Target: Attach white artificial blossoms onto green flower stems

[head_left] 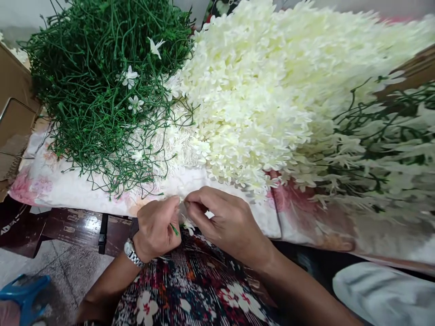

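My left hand [158,226], with a silver watch on its wrist, is closed around an artificial flower stem [174,229]; only a short green tip of it shows. Beside it my right hand [222,217] pinches thumb and forefinger together close to the left thumb. Whatever lies between those fingertips is too small to make out. A small white artificial flower [188,226] shows just below and between the hands; what it is attached to is hidden. Beyond them lie a heap of green plastic stems [102,90] and a large pile of creamy white artificial petals [251,99].
A floral cloth [81,192] covers the table. Stems with white flowers [380,149] lie on the right. At the left edge stands a cardboard box [16,113]. A blue stool [25,292] is on the floor, lower left. Pale fabric [384,290] shows at lower right.
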A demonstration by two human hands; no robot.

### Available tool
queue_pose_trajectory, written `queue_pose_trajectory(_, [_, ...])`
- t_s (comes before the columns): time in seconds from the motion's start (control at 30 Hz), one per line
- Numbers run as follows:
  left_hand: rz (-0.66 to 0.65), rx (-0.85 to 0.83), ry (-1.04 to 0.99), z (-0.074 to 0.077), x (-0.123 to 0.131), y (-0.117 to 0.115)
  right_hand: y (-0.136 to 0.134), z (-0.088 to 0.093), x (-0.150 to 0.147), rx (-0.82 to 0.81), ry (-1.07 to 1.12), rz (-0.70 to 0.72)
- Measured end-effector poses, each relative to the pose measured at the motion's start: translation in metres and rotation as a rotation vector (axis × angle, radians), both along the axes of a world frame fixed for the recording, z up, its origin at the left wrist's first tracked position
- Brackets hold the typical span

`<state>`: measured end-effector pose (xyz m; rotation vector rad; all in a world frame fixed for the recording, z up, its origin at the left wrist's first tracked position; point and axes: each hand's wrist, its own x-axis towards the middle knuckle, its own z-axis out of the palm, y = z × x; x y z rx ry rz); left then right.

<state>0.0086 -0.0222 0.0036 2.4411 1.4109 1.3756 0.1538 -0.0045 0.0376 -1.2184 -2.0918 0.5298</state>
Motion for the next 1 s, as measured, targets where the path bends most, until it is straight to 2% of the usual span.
queue_pose_trajectory(0.2, [-0.169, 0.000, 0.069, -0.003, -0.001, 0.006, -0.001, -0.004, 0.002, 0.010, 0.012, -0.020])
queue_pose_trajectory(0.37, [-0.211, -0.046, 0.027, 0.001, 0.003, 0.006, -0.003, -0.011, 0.005, 0.017, 0.109, -0.028])
queue_pose_trajectory(0.47, [-0.201, -0.166, -0.133, 0.002, 0.006, 0.002, -0.004, -0.014, 0.009, -0.001, 0.174, -0.046])
queue_pose_trajectory(0.6, [-0.190, -0.419, -0.409, 0.005, 0.006, 0.000, -0.005, -0.016, 0.012, -0.022, 0.253, -0.040])
queue_pose_trajectory(0.8, [-0.239, -0.594, -0.430, 0.015, 0.008, 0.011, -0.004, -0.015, 0.013, -0.013, 0.255, 0.018])
queue_pose_trajectory(1.0, [-0.210, -0.758, -0.755, 0.008, 0.011, 0.009, -0.005, -0.015, 0.012, -0.031, 0.273, 0.060])
